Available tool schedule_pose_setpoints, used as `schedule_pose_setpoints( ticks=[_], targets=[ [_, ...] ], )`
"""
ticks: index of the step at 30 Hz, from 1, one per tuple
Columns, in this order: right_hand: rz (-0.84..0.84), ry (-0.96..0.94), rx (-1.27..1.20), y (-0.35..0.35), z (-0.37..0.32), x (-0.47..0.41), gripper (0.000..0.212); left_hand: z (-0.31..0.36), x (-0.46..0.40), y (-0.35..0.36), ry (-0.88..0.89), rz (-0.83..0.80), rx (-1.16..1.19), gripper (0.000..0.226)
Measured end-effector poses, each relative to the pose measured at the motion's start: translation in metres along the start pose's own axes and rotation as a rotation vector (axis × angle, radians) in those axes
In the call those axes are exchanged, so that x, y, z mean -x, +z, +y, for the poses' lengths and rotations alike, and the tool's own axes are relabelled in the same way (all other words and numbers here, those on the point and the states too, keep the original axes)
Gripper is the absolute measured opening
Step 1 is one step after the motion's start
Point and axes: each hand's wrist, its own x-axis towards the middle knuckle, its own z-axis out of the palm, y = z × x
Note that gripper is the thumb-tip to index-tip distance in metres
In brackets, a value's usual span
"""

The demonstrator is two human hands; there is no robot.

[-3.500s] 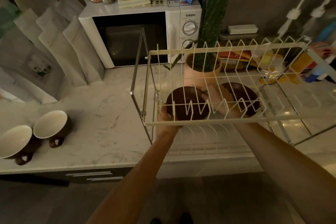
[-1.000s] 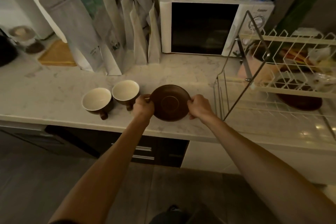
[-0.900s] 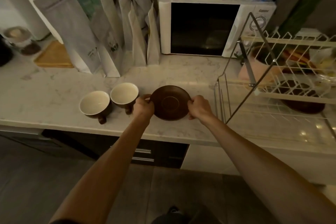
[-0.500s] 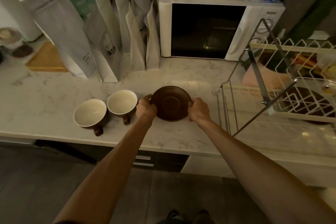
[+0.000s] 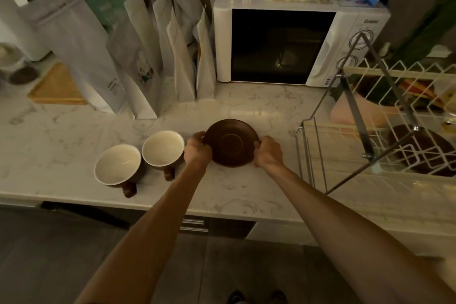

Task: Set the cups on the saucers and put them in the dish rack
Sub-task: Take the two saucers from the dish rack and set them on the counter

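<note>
- Brown saucer (image 5: 232, 142), flat on the marble counter, centre of scene; I grip its left rim with my left hand (image 5: 197, 150) and its right rim with my right hand (image 5: 269, 153).
- Near cup (image 5: 118, 164) and far cup (image 5: 163, 148): brown outside, cream inside, upright, touching, left of the saucer, handles toward me.
- Second brown saucer (image 5: 424, 153) in the dish rack (image 5: 370, 116), far right.

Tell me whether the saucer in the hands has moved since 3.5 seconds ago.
Yes. The saucer was inside the dish rack then; now it is out, left of the rack, beside the cups on the counter.
</note>
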Motion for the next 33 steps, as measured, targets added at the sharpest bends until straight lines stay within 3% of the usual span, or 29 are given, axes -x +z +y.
schedule_pose_setpoints(
  ticks=[26, 33],
  targets=[
    [-0.037, 0.029, -0.111, -0.005, -0.012, 0.003, 0.033, 0.003, -0.005, 0.004, 0.017, -0.039, -0.074, 0.054],
    [-0.053, -0.084, 0.215, -0.03, -0.02, 0.036, 0.051, 0.011, 0.028, -0.007, 0.244, -0.019, -0.362, 0.05]
  ],
)
